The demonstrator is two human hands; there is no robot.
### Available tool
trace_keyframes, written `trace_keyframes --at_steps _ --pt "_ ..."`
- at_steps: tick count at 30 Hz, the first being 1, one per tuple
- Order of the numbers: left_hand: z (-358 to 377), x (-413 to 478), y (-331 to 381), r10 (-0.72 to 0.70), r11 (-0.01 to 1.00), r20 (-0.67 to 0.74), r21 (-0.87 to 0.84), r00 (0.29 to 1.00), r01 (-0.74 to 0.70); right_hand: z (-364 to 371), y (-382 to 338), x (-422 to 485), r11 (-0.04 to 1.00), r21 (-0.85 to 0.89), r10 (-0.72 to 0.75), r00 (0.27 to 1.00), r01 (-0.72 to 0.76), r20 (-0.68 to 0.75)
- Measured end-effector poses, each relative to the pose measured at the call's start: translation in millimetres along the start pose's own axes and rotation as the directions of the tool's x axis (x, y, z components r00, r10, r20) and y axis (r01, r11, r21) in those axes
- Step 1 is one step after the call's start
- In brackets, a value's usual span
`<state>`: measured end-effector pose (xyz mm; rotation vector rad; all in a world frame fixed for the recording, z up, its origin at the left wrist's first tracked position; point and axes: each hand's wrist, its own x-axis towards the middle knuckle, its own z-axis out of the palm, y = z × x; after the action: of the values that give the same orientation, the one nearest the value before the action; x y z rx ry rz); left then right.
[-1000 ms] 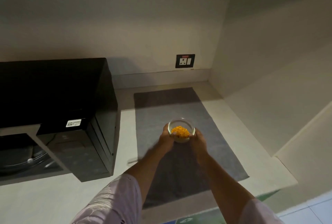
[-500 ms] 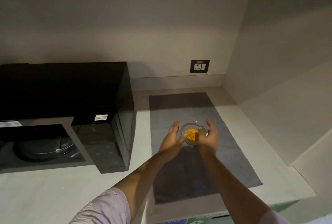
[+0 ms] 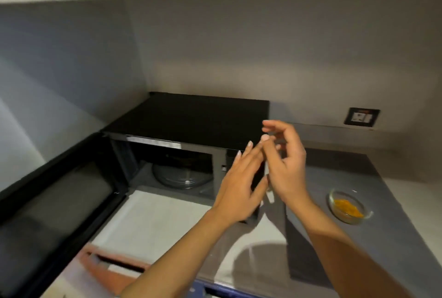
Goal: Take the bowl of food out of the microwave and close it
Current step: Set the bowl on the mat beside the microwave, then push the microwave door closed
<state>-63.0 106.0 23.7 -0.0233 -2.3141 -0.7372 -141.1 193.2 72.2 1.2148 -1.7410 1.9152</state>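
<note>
A small glass bowl (image 3: 349, 209) of orange food rests on the grey mat (image 3: 392, 245) at the right, with no hand on it. The black microwave (image 3: 191, 115) stands at centre left with its door (image 3: 55, 204) swung wide open to the left. Inside, the glass turntable (image 3: 183, 177) shows. My left hand (image 3: 241, 185) and my right hand (image 3: 285, 166) hover close together in front of the microwave's right side, fingers apart and holding nothing.
A wall socket (image 3: 361, 117) sits on the back wall at the right. The pale counter (image 3: 157, 223) runs under the open door. A reddish-brown object (image 3: 112, 266) lies at the counter's front edge. Walls close in behind and at the left.
Both hands have let go of the bowl, which now rests on the mat. The view has swung left to the open microwave, and both hands have moved left in front of it.
</note>
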Motion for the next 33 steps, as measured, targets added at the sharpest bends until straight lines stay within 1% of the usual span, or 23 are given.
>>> trace_keyframes --at_steps 3,5,7,9,11,15,18,20,22,24,26,30,33 --pt "-54.9 -12.3 -18.0 -0.040 0.989 -0.096 0.135 0.995 0.053 53.3 -21.3 0.3 0.999 -0.016 -0.048 0.985 0.052 0.163" --pt "-89.2 -24.5 -33.9 -0.097 0.967 -0.143 0.222 0.985 0.128 88.7 -28.8 -3.1 0.998 -0.022 -0.059 0.963 0.067 0.261" --pt "-122.2 -37.9 -50.7 -0.180 0.923 -0.178 0.308 0.967 0.229 122.0 -32.3 -5.1 0.995 -0.059 -0.050 0.935 0.076 0.352" --pt "-152.4 -51.7 -69.9 -0.253 0.846 -0.198 0.429 0.947 0.316 152.6 -30.4 -4.3 0.981 -0.158 -0.029 0.895 0.110 0.444" --pt "-178.5 -63.5 -88.1 -0.307 0.757 -0.213 0.537 0.928 0.373 177.7 -23.1 -2.0 0.950 -0.272 0.014 0.849 0.154 0.528" --pt "-224.9 -86.3 -123.8 -0.446 0.556 -0.232 0.685 0.864 0.471 213.9 -4.9 2.2 0.857 -0.452 0.125 0.751 0.248 0.648" --pt "-252.3 -100.4 -145.0 -0.536 0.406 -0.272 0.748 0.800 0.526 226.0 8.6 3.0 0.786 -0.557 0.234 0.706 0.267 0.669" --pt "-267.5 -107.9 -155.3 -0.596 0.305 -0.311 0.766 0.741 0.566 229.4 15.1 0.2 0.740 -0.609 0.284 0.688 0.285 0.668" --pt "-280.3 -114.8 -163.1 -0.668 0.202 -0.346 0.768 0.659 0.608 231.3 19.3 -4.2 0.706 -0.634 0.291 0.686 0.316 0.667" --pt "-288.6 -119.7 -167.9 -0.725 0.129 -0.374 0.752 0.578 0.647 232.5 21.0 -5.7 0.700 -0.638 0.274 0.704 0.321 0.656" --pt "-292.1 -122.3 -169.7 -0.761 0.105 -0.381 0.726 0.525 0.679 233.7 21.2 -4.1 0.712 -0.632 0.265 0.716 0.306 0.646" --pt "-290.2 -122.3 -168.6 -0.760 0.087 -0.381 0.743 0.527 0.663 232.4 22.0 -2.9 0.733 -0.611 0.265 0.701 0.299 0.662" --pt "-284.2 -117.5 -162.2 -0.786 0.042 -0.371 0.765 0.494 0.642 231.2 22.5 -3.8 0.739 -0.601 0.263 0.691 0.304 0.673"
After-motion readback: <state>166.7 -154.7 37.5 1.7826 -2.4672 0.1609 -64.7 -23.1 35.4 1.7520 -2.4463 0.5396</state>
